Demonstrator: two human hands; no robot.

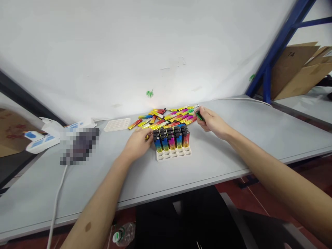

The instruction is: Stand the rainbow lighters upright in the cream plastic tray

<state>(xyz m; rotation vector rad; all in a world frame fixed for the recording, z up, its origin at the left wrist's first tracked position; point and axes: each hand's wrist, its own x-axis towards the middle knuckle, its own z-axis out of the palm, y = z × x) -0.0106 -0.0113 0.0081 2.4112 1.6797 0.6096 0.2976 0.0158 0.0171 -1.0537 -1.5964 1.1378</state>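
Upright lighters (171, 141) with black tops and shiny blue, purple, red and yellow bodies stand in rows in a white slotted rack (174, 154); its front holes hold none. My left hand (138, 144) is at the rack's back left, fingers curled beside the standing lighters. A bit of yellow and black shows under its fingertips, but what it grips is partly hidden. To the right of the rack, my right hand (211, 121) is closed around a green and black lighter (199, 116). Behind the rack lies a loose pile of metallic-coloured lighters (166, 119).
A second white rack (117, 125) lies flat left of the pile. Farther left are a white power strip (49, 138), a blurred-out dark object (81, 147) and a cable (58, 197). Cardboard boxes (298, 71) stand beyond the blue frame (267, 76). A plastic bottle (126, 234) is below the table.
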